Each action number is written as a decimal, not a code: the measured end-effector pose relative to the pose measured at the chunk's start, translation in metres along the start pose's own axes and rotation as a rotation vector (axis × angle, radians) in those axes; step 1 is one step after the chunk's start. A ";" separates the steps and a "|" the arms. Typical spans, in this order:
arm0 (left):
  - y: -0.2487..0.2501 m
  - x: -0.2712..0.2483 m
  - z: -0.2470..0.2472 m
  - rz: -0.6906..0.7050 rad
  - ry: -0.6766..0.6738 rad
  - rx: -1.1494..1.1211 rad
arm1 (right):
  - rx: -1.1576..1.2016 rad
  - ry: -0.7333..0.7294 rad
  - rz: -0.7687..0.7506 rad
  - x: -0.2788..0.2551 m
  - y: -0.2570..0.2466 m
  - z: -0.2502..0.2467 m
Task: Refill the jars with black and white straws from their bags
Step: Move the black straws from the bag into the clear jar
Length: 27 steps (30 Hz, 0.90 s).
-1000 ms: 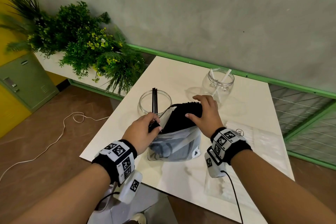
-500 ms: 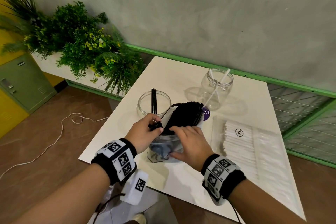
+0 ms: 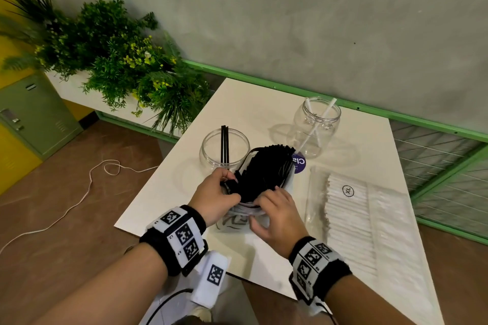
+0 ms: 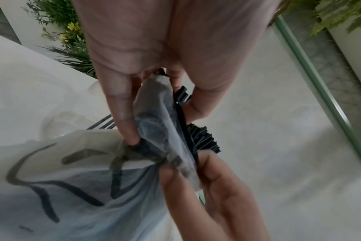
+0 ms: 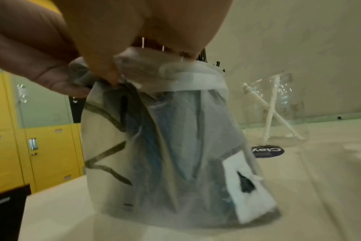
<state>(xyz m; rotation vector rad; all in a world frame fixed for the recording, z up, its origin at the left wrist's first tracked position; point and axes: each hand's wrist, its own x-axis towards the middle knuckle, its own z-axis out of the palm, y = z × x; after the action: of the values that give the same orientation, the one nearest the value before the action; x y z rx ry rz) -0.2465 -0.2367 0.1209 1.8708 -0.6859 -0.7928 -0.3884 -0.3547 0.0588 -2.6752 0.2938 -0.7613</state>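
White tabletop (image 3: 163,192) against a grey wall, plants off to the left. Translucent bag (image 5: 175,146) of black straws (image 3: 264,166) stands upright near the table's front edge, propped by both hands so its mouth faces up and the bundle fans out toward the jars. Left hand (image 3: 211,198) pinches the bag's left rim, fingers curled round the plastic, likely to keep the mouth wide; wrist view shows its fingertips (image 4: 130,138) pressing the film against the straw ends. Right hand (image 3: 277,216) is at the near rim, fingers bent and pinching the bag film just below the straw tips, thumb under; probably peeling the plastic down to expose more straw length. Wide jar (image 3: 224,150) just behind the bag holds a few black straws, so it's barely filled. Taller jar (image 3: 319,124) further right holds two white straws. Flat pack of white straws (image 3: 353,219) lies unopened-looking on the right, well apart from both hands.
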 end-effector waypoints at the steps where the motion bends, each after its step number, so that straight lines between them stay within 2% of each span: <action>1: 0.000 -0.001 -0.001 0.008 -0.001 0.023 | 0.057 -0.017 0.006 -0.003 0.000 -0.002; 4: 0.000 -0.002 -0.002 0.029 -0.012 0.079 | 0.297 0.056 0.171 0.002 -0.001 -0.014; 6: 0.000 0.000 0.000 0.041 -0.015 0.088 | 0.318 0.138 0.253 0.014 0.000 -0.020; 7: 0.000 0.000 0.000 0.049 -0.012 0.102 | 0.312 0.113 0.288 0.019 0.000 -0.022; 11: 0.004 -0.002 0.001 0.077 -0.016 0.184 | 0.257 -0.178 0.384 0.031 -0.004 -0.022; 17: 0.008 -0.008 0.003 0.108 -0.036 0.241 | 0.053 -0.372 0.406 0.043 -0.002 -0.020; 20: 0.007 -0.009 0.002 0.116 -0.057 0.239 | 0.007 -0.420 0.395 0.046 0.000 -0.021; 22: 0.007 -0.008 0.002 0.125 -0.072 0.237 | 0.007 -0.403 0.396 0.046 0.001 -0.020; 27: 0.001 -0.008 0.003 0.181 -0.055 0.180 | 0.080 -0.254 0.354 0.037 0.002 -0.019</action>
<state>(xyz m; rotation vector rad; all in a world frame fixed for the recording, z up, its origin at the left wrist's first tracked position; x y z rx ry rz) -0.2540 -0.2329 0.1224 1.9196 -0.9744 -0.6866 -0.3678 -0.3728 0.0908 -2.5081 0.6326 -0.3163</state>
